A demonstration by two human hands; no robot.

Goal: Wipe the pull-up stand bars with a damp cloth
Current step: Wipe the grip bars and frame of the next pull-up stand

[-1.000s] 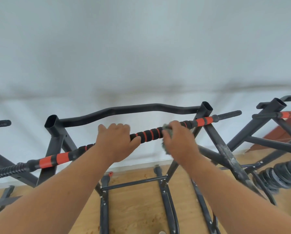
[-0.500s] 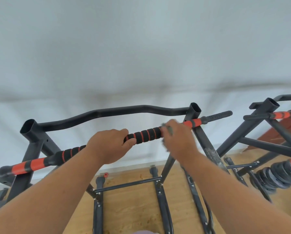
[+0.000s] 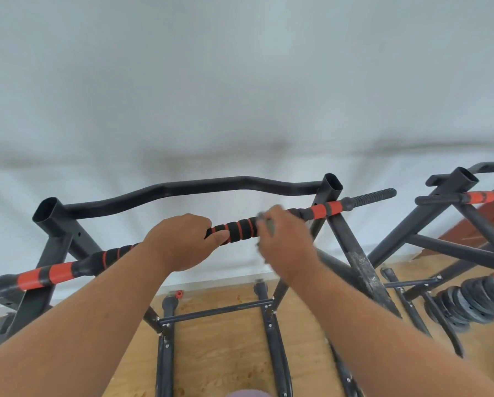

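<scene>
Foam, black ringed with orange, sleeves the front bar [image 3: 240, 229] that both hands work on. To do this stroke well, I judge, the steadying grip should stay firm while the wiping hand wraps the sleeve fully and twists as it slides, reaching the grooves. The left hand [image 3: 180, 243] curls over the bar, thumb tucked beneath, forearm reaching up from below. Just right of it, the right hand [image 3: 286, 247], motion-blurred, clutches the grey cloth [image 3: 266, 220] against the bar, wrist raised.
</scene>
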